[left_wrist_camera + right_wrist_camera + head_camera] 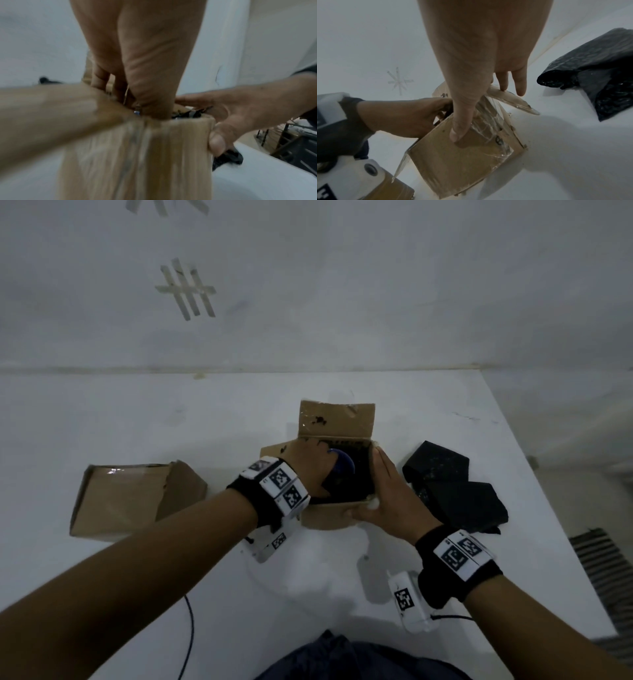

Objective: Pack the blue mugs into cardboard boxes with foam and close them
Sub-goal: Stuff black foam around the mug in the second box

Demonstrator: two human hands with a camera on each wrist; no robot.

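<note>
An open cardboard box (329,517) stands mid-table with its back flap (337,419) raised. Black foam (361,474) lines its inside. A blue mug (342,465) sits partly inside it, mostly hidden. My left hand (308,470) reaches into the box from the left and holds the mug; its fingertips are hidden in the box (137,155). My right hand (382,493) grips the box's front right corner, thumb on the front wall (462,162), fingers along the right side flap (510,98).
A second cardboard box (130,498) lies on its side at the left. Loose black foam pieces (455,491) are piled just right of the open box. The white table (205,422) meets a white wall at the back, and its right edge is near the foam.
</note>
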